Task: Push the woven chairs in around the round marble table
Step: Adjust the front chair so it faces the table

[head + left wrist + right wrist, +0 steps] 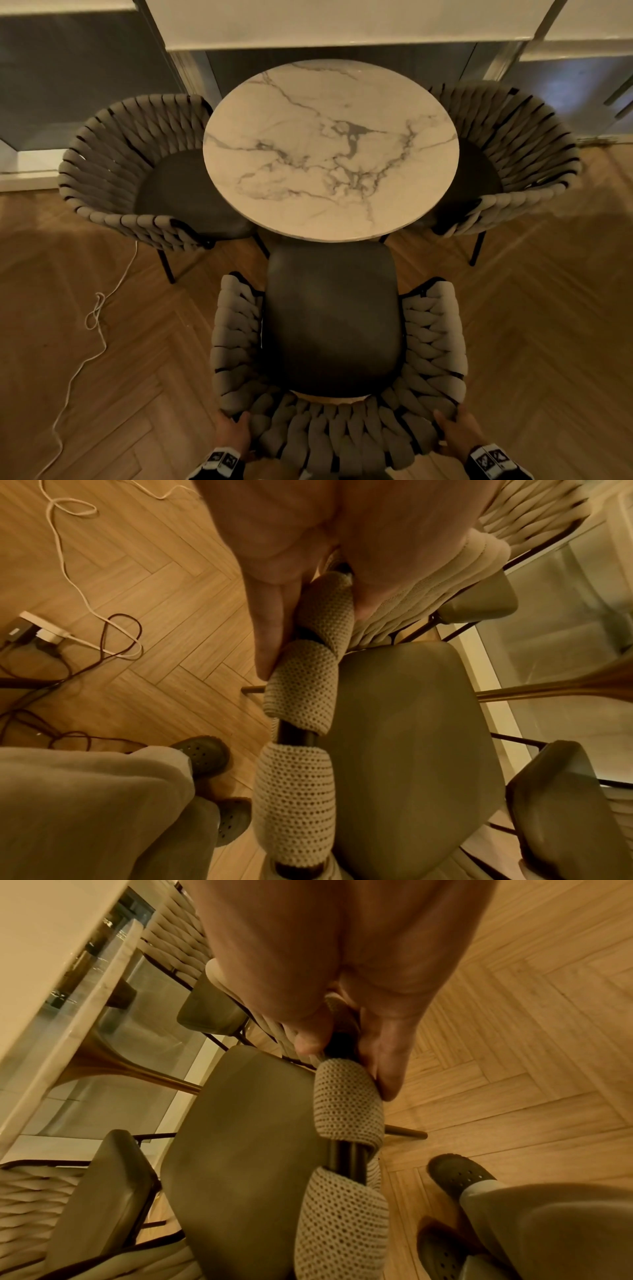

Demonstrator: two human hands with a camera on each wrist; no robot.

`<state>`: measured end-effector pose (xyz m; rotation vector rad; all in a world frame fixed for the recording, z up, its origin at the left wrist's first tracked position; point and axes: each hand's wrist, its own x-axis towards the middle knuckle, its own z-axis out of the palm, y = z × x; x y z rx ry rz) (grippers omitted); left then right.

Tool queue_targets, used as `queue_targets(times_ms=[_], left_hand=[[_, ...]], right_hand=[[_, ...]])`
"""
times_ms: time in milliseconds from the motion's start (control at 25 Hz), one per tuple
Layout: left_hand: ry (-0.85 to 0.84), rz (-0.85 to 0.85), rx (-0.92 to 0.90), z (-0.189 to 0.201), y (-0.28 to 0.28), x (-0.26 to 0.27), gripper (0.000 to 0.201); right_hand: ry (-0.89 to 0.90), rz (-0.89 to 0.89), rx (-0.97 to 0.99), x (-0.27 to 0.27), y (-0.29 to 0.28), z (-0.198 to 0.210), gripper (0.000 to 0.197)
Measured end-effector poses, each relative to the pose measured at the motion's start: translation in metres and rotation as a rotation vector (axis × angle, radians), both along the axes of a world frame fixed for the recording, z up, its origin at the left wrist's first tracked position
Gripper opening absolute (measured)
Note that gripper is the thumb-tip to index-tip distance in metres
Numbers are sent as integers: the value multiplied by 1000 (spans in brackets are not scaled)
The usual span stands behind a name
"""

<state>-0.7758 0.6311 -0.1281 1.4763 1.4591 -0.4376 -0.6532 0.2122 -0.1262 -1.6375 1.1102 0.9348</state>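
Woven chair (pixel 334 329), back gripped by left hand (pixel 233 432); right hand (pixel 457 432)

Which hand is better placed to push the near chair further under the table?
Neither alone. The left hand and right hand grip opposite ends of the near chair back, mirrored, so pushing with both should keep it straight toward the marble table.

Smooth white marble table (pixel 330 150) top with grey veins, a bit shiny. Thick, soft knitted cloth with tiny holes, wound round the near chair (pixel 337 425) over dark metal bars. Smooth, matt grey seat pad (pixel 332 315). Wood floor (pixel 534 308) in zigzag planks, slightly shiny.
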Motion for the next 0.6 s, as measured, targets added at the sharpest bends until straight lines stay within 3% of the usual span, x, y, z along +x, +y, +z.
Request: queue_targets(times_ms=[120, 200, 280, 400, 480, 600], left_hand=[[77, -64, 23, 6, -3, 1, 53], [92, -146, 36, 9, 0, 5, 44], [91, -94, -33, 12, 9, 13, 34], [102, -14, -143, 7, 26, 25, 56], [28, 10, -61, 17, 30, 34, 68], [-47, 24, 35, 24, 28, 40, 51]], right_hand=[[50, -38, 8, 2, -4, -2, 24], [85, -43, -2, 5, -3, -3, 26], [95, 54, -34, 10, 4, 3, 28], [72, 138, -59, 13, 15, 11, 19], [23, 252, -102, 12, 14, 7, 25], [-47, 522, -172, 2, -3, -32, 44]])
